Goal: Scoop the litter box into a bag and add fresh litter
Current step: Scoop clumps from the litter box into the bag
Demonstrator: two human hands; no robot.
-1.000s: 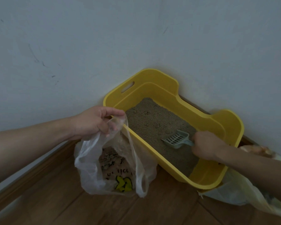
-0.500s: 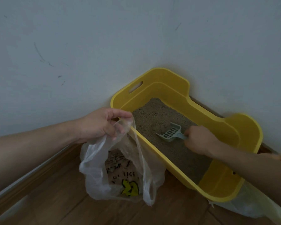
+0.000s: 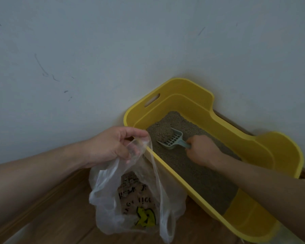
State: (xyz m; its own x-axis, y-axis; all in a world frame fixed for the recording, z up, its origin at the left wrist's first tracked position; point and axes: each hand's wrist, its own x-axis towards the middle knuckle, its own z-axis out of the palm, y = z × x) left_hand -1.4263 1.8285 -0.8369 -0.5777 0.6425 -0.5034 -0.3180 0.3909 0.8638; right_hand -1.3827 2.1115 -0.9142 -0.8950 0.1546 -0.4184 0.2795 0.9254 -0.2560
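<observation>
Scoop (image 3: 173,140) handle gripped in our right hand (image 3: 203,150), clump (image 3: 163,133) loose, crumbly; left hand (image 3: 113,146) fingers pinch the thin, floppy bag (image 3: 136,196) rim beside the litter box (image 3: 264,150).

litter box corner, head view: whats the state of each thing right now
litter box: on the floor, holds litter
scoop: in the box, loaded with a clump
plastic bag: held open beside the box, some litter inside
left hand: gripping the bag's rim
right hand: gripping the scoop's handle
</observation>
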